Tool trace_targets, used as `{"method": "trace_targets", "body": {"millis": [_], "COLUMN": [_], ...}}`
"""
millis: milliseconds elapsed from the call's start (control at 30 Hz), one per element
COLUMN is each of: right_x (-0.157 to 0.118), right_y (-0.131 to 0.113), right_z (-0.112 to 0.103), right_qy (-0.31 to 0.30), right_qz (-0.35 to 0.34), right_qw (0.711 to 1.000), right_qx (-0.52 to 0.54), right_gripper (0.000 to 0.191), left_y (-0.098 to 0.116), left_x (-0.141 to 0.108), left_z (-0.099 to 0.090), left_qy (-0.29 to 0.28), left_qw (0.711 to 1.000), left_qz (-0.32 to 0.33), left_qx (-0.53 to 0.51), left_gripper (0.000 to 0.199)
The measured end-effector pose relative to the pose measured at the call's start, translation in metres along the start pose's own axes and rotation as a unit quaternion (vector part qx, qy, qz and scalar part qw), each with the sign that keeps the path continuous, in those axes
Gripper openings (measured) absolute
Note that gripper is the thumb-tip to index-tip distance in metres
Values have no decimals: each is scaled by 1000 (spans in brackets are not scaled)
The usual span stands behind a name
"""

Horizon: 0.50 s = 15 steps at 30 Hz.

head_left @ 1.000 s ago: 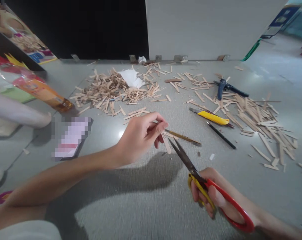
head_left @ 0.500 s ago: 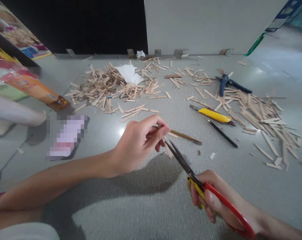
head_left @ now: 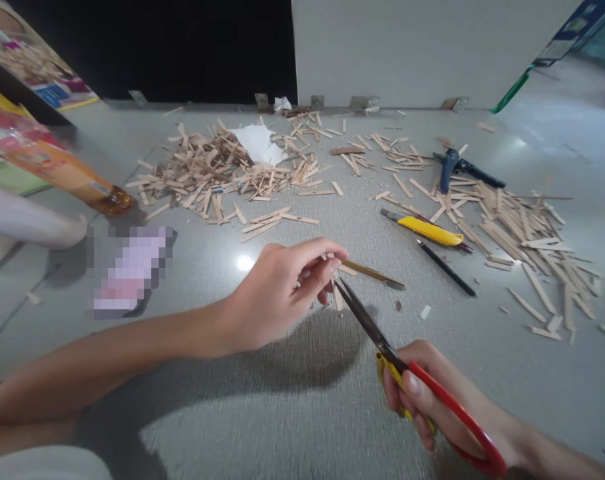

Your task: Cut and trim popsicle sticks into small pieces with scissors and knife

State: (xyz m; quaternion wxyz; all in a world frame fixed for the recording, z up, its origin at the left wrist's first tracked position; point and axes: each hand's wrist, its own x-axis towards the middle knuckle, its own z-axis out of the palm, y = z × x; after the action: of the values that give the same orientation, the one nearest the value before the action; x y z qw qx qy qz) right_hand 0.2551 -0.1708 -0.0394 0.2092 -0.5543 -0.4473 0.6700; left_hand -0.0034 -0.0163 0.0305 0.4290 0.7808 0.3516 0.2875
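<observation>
Thumb and forefinger of my left hand [head_left: 277, 293] are pinched on a small wooden stick [head_left: 330, 256], mostly hidden by the fingers. My right hand [head_left: 432, 387] grips scissors [head_left: 367, 319] with one red and one yellow handle. Their blades are nearly closed, the tips close to my left fingertips. Just beyond those fingertips lies a thin brass-coloured cutter [head_left: 375, 272]. A pale wood strip [head_left: 338, 298] shows below the fingers, next to the scissor tips; whether it is held or lies on the floor I cannot tell.
Wooden sticks lie in a left pile [head_left: 197, 167] with white tissue [head_left: 259, 143] on it, and a right pile [head_left: 522, 227]. Nearby are a yellow utility knife [head_left: 429, 230], black pen-like tool [head_left: 446, 268], dark blue-handled tool [head_left: 449, 170], phone [head_left: 132, 270] and orange bottle [head_left: 77, 177].
My left hand has shifted very slightly to the right and down, still pinching. The scissors have barely moved and stay near its fingertips.
</observation>
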Motion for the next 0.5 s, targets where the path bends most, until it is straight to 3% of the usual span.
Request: {"method": "trace_targets", "body": {"millis": [233, 500], "right_x": [2, 3], "right_y": [-14, -4], "right_z": [3, 1], "right_qy": [-6, -8], "right_qz": [13, 6], "right_qw": [1000, 1000], "right_qx": [3, -24], "right_gripper": [72, 76], "left_y": [-3, -2], "left_x": [1, 0], "left_z": [-1, -2], "left_qy": [-14, -17], "left_qw": [1000, 999], "left_qz": [17, 39], "left_qx": [-3, 3], "left_gripper": [24, 25]}}
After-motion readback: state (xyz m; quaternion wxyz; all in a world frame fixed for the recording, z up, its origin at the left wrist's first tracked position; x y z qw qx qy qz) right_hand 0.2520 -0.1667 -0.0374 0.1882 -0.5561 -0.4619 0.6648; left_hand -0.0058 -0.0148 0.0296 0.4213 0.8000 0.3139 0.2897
